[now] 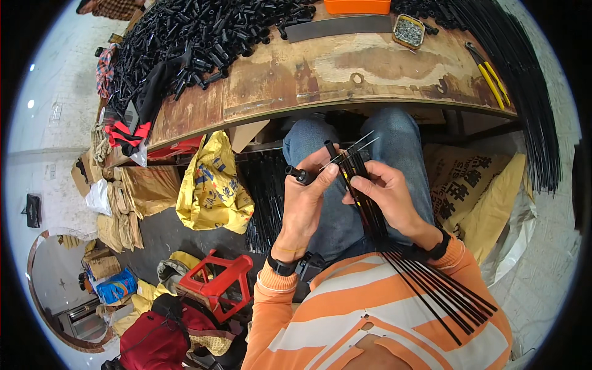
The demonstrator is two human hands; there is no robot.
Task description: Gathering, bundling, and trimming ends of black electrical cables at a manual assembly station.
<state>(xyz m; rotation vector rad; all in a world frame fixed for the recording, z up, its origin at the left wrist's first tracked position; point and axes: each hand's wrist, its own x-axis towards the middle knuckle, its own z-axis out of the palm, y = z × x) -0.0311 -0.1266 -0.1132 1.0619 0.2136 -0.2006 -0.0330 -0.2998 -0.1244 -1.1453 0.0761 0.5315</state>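
Note:
Both of my hands are raised over my lap, close together. A bundle of thin black rods (374, 227) is gripped in my right hand (396, 202), its lower ends fanned out across my striped top. Thin metallic-looking tips (364, 143) stick out above the fingers. My left hand (301, 209) has its thumb and forefinger pinched at the upper end of the bundle. A short black plastic tube (300, 175) is tucked in that same hand. A second black tube (331, 149) stands up beside the rod tips, by the left fingertips; what exactly grips it is partly hidden.
On the wooden table (265, 86) lie a heap of black plastic tubes (185, 46), a grey strip (339, 28), a tin of small metal pieces (409, 32) and yellow-handled pliers (493, 83). Long black rods (533, 105) overhang its right end. A red stool (219, 280) stands left.

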